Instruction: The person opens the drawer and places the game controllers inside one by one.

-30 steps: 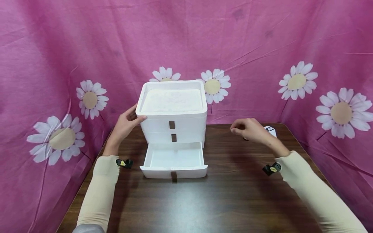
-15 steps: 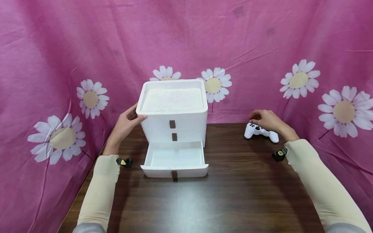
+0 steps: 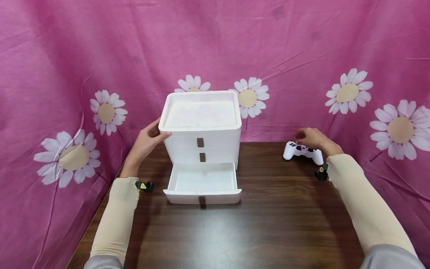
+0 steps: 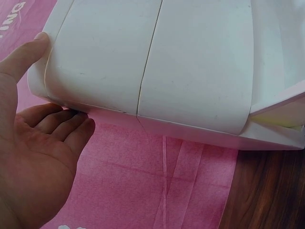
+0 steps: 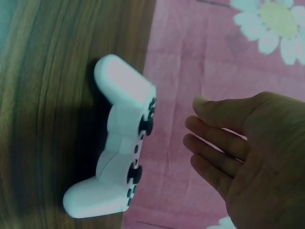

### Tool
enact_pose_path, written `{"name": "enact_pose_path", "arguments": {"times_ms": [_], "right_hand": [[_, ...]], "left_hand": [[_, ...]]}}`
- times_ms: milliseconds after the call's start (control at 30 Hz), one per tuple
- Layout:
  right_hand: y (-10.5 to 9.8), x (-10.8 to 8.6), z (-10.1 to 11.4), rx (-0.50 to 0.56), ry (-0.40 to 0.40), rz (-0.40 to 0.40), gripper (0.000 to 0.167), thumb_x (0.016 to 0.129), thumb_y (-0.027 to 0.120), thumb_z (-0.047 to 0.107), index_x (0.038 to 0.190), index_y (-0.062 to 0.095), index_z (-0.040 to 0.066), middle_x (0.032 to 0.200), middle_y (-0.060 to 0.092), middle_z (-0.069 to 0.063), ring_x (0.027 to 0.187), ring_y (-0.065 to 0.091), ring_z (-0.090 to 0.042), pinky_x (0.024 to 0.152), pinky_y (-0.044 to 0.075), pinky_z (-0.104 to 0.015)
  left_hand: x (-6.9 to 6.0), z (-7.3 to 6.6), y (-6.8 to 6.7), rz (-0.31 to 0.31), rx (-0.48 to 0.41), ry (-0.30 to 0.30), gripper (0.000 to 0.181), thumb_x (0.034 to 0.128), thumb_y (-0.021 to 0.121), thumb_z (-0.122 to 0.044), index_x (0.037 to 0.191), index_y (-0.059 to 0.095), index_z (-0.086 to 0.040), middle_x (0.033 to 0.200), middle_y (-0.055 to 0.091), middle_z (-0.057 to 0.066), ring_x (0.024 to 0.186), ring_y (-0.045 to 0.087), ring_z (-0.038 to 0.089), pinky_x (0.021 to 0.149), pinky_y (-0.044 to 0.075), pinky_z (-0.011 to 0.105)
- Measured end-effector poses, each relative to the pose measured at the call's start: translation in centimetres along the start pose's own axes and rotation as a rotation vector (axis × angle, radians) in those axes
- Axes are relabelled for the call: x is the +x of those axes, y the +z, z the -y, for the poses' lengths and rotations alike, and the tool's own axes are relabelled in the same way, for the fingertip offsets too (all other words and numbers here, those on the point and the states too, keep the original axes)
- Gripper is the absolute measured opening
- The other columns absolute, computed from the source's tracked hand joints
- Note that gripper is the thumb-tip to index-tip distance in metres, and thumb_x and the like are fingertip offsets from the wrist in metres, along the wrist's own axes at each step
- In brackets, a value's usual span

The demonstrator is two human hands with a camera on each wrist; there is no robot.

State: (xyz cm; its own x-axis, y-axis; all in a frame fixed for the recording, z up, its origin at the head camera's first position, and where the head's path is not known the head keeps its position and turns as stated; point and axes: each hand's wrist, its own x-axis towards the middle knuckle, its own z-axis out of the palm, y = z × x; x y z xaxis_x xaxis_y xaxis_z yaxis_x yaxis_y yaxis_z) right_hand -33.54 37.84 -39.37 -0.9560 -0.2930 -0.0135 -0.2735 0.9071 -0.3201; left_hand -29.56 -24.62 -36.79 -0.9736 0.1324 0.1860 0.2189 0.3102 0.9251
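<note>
A white drawer unit (image 3: 201, 145) stands on the table with its bottom drawer (image 3: 202, 179) pulled out and bare inside. My left hand (image 3: 142, 145) holds the unit's upper left front corner, thumb on the front and fingers along the side; the left wrist view shows thumb (image 4: 33, 52) and fingers around that edge. At the back right lies a white game controller (image 3: 302, 152) with black sticks and buttons. My right hand (image 3: 315, 138) hovers just above and behind it, fingers loosely bent. In the right wrist view a gap separates the fingers from the controller (image 5: 116, 138).
A brown wooden table (image 3: 215, 235) stretches in front of the unit and between it and the controller. Pink cloth (image 3: 285, 56) with white daisies hangs close behind and at both sides. The drawers carry brown pull tabs (image 3: 200, 142).
My right hand has moved right and back, from beside the controller to above it, uncovering it. My left hand stays on the unit's corner. The drawer has not moved.
</note>
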Motion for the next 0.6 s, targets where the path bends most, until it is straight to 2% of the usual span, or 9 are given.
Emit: {"name": "enact_pose_path", "arguments": {"times_ms": [200,367,467,600], "right_hand": [[0.5,0.5,-1.5,0.014,0.039,0.057,0.036,0.092,0.071,0.006,0.12,0.064,-0.016,0.113,0.07,-0.035,0.1,0.067,-0.046,0.09,0.055,-0.058],[1.2,0.5,-2.7,-0.003,0.053,0.064,0.04,0.083,0.071,0.002,0.118,0.063,-0.016,0.109,0.069,-0.035,0.096,0.065,-0.046,0.085,0.054,-0.053],[1.7,0.3,-3.2,-0.005,0.05,0.064,0.043,0.078,0.071,0.0,0.117,0.063,-0.017,0.109,0.069,-0.035,0.098,0.063,-0.047,0.088,0.052,-0.054],[2.4,0.1,-3.5,0.007,0.049,0.088,0.043,0.08,0.072,-0.002,0.12,0.062,-0.016,0.108,0.068,-0.033,0.1,0.06,-0.046,0.092,0.05,-0.057]], "left_hand": [[0.0,0.0,0.0,0.006,-0.002,-0.001,0.081,0.0991,0.079,-0.033,0.168,0.036,-0.026,0.168,0.045,0.008,0.148,0.049,0.026,0.094,0.052,0.012],[0.0,0.0,0.1,0.002,-0.004,0.001,0.081,0.0985,0.079,-0.034,0.167,0.037,-0.026,0.167,0.046,0.007,0.147,0.05,0.025,0.095,0.052,0.013],[0.0,-0.1,0.1,0.0,-0.007,0.005,0.081,0.0986,0.079,-0.032,0.167,0.037,-0.025,0.167,0.047,0.008,0.146,0.051,0.025,0.094,0.052,0.013],[0.0,0.0,0.1,-0.003,-0.008,0.009,0.08,0.0986,0.079,-0.03,0.167,0.038,-0.024,0.166,0.048,0.009,0.145,0.052,0.025,0.094,0.052,0.013]]}}
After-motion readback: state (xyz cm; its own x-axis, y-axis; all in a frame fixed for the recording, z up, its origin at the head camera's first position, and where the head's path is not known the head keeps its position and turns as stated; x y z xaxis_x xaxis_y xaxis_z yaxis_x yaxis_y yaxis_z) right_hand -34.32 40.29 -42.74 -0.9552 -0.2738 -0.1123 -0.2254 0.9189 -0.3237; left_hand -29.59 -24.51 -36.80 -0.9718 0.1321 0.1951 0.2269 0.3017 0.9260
